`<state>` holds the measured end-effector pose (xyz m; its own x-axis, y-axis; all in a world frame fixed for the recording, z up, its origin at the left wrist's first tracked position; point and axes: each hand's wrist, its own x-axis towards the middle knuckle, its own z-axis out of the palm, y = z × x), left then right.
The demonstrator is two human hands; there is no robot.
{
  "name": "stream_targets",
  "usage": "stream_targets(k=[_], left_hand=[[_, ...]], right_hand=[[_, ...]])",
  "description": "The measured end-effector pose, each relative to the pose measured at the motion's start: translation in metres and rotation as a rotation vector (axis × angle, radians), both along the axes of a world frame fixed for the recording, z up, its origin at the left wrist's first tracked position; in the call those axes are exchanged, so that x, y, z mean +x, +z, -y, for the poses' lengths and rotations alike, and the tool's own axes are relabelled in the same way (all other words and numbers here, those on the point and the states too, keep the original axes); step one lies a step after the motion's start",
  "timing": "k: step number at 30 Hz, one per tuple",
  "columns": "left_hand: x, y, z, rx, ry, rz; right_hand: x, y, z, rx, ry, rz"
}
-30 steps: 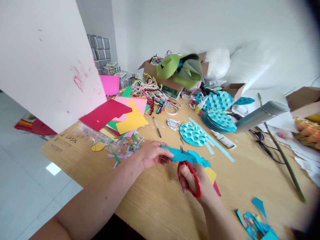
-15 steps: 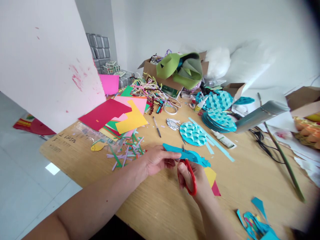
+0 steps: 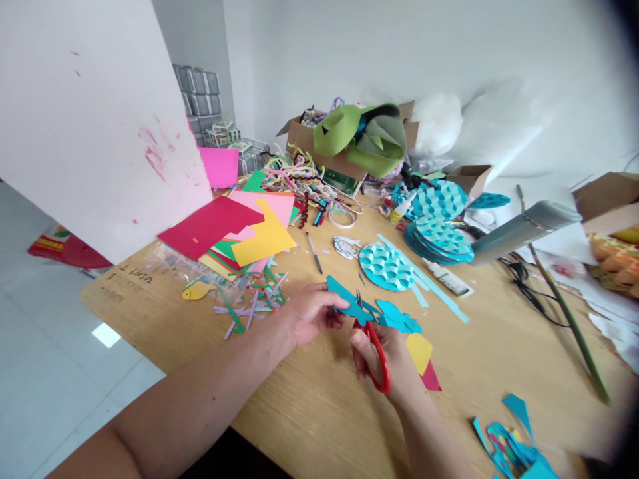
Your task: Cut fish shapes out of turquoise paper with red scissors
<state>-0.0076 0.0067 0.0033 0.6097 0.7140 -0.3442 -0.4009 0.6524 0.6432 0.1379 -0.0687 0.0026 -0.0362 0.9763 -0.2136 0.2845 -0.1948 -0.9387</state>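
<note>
My left hand [image 3: 310,313] pinches the left end of a teal paper cut-out [image 3: 372,309] held just above the wooden table [image 3: 309,399]. My right hand [image 3: 384,359] grips red-handled scissors [image 3: 372,342] from below, fingers through the loops. The blades point up into the middle of the teal paper. Under the right hand lie a yellow scrap [image 3: 418,351] and a red scrap [image 3: 430,378].
Coloured paper sheets [image 3: 234,233] and cut strips [image 3: 249,303] lie left. Teal woven discs [image 3: 385,266] and a stack of them [image 3: 439,239], a pen [image 3: 313,253], a glue tube [image 3: 452,281], boxes [image 3: 344,146] and teal scraps [image 3: 514,442] surround the hands. A white board [image 3: 94,120] leans at left.
The teal paper has been turned and shifted slightly left, and the scissor blades have moved further into it. Both hands stay at the same spot on the table.
</note>
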Motion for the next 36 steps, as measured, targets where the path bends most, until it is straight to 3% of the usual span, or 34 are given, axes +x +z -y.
stream_targets(k=[7,15,25,31,36], left_hand=[[-0.0002,0.0002,0.0003,0.106,0.068,-0.103],[0.0,-0.0006,0.0025,0.21,0.051,-0.136],[0.0001,0.0013,0.0032,0.271,0.14,-0.184],[0.0001,-0.0002,0.0026,0.291,0.113,-0.207],[-0.0002,-0.0003,0.001,0.297,0.197,-0.26]], right_hand=[[0.0022,-0.004,0.0006,0.025,0.043,-0.012],[0.0012,-0.0017,0.0008,0.003,0.06,-0.002],[0.0014,0.0046,0.0022,-0.024,0.134,-0.033],[0.0017,0.0034,0.0016,0.017,0.119,-0.008],[0.0047,0.0035,0.0032,-0.018,0.165,-0.025]])
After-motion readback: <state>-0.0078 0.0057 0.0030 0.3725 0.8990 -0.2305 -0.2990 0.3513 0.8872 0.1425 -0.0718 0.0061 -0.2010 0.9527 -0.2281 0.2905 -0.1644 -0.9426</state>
